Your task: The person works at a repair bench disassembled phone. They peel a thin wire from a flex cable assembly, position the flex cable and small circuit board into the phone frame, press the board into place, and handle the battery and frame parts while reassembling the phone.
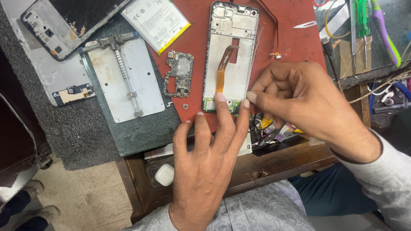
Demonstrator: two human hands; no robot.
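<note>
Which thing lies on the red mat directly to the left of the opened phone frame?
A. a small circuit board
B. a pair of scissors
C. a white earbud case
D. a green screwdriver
A: the small circuit board lies on the red mat just left of the opened phone frame, whose lower end the left hand touches.

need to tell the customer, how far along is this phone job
Done: the phone frame is open, with battery and mainboard out on the red mat. In hand: left hand and right hand work at the frame's bottom edge, by the small board. Left: all parts are still out.
</note>
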